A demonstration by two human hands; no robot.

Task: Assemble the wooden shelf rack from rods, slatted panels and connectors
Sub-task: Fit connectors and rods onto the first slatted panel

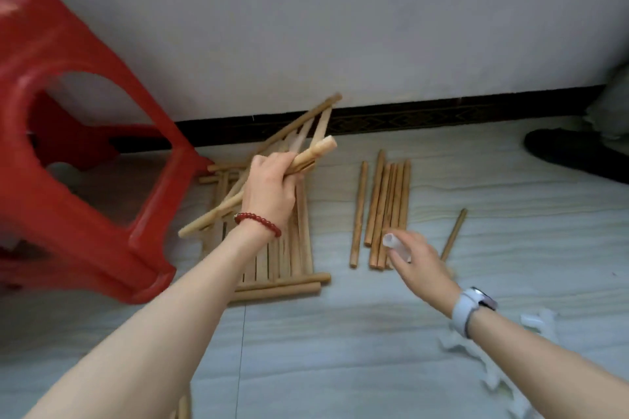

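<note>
Left fingers (289,169) gripping four rods (308,133), right fingers (413,245) pinching one connector (394,246)

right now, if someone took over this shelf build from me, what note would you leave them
Left hand grips a fanned bundle of rods, raised above the slatted panels that lie flat on the floor.
Right hand holds one translucent connector above the loose rods lying side by side.
More white connectors lie on the floor by the right forearm.
Done: parts laid out; no joint visibly made.
Left: fit connectors to rods, add panels, build the rack.
</note>
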